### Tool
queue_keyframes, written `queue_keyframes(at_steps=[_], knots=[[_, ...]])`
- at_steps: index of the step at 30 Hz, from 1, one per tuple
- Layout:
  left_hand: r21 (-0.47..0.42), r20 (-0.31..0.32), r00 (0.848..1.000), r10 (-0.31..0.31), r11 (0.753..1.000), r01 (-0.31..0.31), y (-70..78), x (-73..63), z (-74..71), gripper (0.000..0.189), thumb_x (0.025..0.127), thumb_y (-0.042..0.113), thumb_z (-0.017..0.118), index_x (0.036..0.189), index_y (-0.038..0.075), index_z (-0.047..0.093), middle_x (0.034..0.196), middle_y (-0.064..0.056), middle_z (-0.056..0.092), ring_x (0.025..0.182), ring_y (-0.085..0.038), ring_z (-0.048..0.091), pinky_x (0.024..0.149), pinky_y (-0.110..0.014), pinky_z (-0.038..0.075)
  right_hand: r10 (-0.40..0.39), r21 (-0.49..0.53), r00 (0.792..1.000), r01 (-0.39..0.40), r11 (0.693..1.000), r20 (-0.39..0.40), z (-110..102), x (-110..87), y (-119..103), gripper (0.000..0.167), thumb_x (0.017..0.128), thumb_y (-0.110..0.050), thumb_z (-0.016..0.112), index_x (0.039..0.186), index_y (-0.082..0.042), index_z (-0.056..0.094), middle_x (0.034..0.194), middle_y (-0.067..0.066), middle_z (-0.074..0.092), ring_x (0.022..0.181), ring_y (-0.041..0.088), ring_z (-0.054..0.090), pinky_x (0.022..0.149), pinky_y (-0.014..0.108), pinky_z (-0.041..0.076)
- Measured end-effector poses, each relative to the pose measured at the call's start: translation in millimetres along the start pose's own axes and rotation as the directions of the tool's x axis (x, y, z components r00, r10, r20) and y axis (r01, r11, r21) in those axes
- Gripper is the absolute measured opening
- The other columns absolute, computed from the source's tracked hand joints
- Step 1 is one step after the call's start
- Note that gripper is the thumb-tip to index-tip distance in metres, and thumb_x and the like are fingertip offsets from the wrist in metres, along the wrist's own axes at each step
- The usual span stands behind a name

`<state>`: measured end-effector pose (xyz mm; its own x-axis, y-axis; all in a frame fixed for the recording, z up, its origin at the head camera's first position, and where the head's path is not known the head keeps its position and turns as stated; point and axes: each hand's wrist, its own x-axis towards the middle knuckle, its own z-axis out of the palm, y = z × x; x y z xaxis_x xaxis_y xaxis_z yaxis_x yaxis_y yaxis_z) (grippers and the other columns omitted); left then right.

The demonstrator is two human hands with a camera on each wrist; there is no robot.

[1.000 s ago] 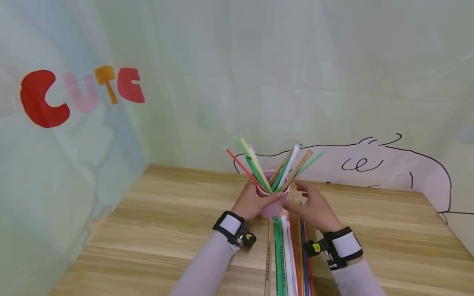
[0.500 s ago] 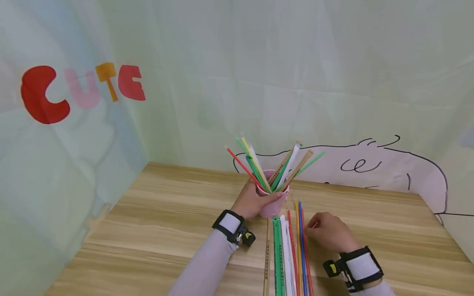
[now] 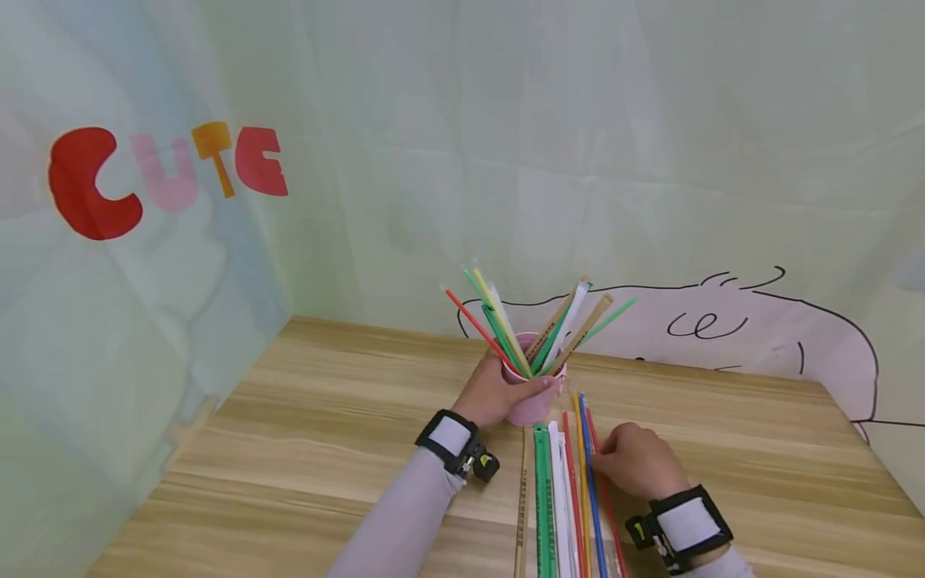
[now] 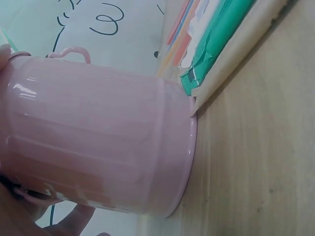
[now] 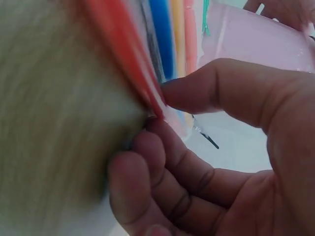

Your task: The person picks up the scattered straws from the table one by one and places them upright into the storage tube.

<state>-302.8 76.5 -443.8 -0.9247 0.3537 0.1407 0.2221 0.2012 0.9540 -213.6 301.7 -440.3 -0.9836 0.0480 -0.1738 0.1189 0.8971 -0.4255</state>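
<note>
My left hand (image 3: 493,395) grips a pink bucket-shaped cup (image 3: 531,411) near its rim, and the cup stands upright on the table. Several drinking straws (image 3: 555,333) in green, red, yellow, white and brown fan out of it. In the left wrist view, the cup (image 4: 98,132) shows small loop handles. My right hand (image 3: 641,461) pinches the rightmost red straw (image 3: 612,522) of a row lying on the table. Thumb and index finger meet on that red straw (image 5: 125,46) in the right wrist view. Its lower end leaves the head view.
Left of the pinched straw lie a blue straw (image 3: 594,506), an orange straw (image 3: 584,490), another red straw (image 3: 573,482), white wrapped straws (image 3: 560,482), green wrapped straws (image 3: 543,498) and a brown straw (image 3: 522,506). A printed backdrop (image 3: 433,160) rises behind the wooden table (image 3: 325,433).
My right hand has moved from beside the cup down to the right, onto the rightmost red straw, and now pinches it. My left hand keeps its grip on the cup.
</note>
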Motion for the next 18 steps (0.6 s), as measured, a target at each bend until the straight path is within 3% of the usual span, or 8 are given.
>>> queue_keyframes(at_steps=[8, 13, 18], knots=[[-0.003, 0.003, 1.000, 0.008, 1.000, -0.008, 0.8, -0.9, -1.3, 0.077, 0.089, 0.038, 0.083, 0.154, 0.028, 0.043, 0.151, -0.003, 0.053, 0.139, -0.020, 0.053, 0.118, -0.048, 0.042, -0.003, 0.025, 1.000, 0.003, 1.000, -0.016, -0.9, -0.3, 2.9, 0.027, 0.088, -0.031, 0.076, 0.083, -0.004, 0.075, 0.070, 0.001, 0.064, 0.062, 0.018, 0.055, 0.052, 0.029, 0.038], [-0.007, 0.009, 1.000, 0.015, 1.000, -0.015, 1.8, -1.3, -1.6, 0.076, 0.089, 0.037, 0.082, 0.154, 0.027, 0.044, 0.151, -0.004, 0.054, 0.139, -0.022, 0.053, 0.118, -0.048, 0.043, -0.019, 0.136, 1.000, 0.020, 0.990, -0.014, -14.7, -3.2, 7.0, 0.026, 0.093, -0.027, 0.070, 0.082, -0.004, 0.069, 0.069, 0.003, 0.062, 0.062, 0.018, 0.055, 0.053, 0.030, 0.041], [-0.016, 0.011, 1.000, 0.027, 0.999, -0.027, 1.8, -1.2, -2.2, 0.075, 0.090, 0.036, 0.082, 0.154, 0.026, 0.045, 0.151, -0.005, 0.055, 0.139, -0.023, 0.053, 0.118, -0.049, 0.043, -0.025, 0.252, 0.999, 0.030, 0.967, -0.020, -39.8, -7.5, 10.1, 0.023, 0.099, -0.024, 0.062, 0.093, -0.002, 0.067, 0.070, 0.004, 0.067, 0.062, 0.017, 0.061, 0.053, 0.030, 0.042]])
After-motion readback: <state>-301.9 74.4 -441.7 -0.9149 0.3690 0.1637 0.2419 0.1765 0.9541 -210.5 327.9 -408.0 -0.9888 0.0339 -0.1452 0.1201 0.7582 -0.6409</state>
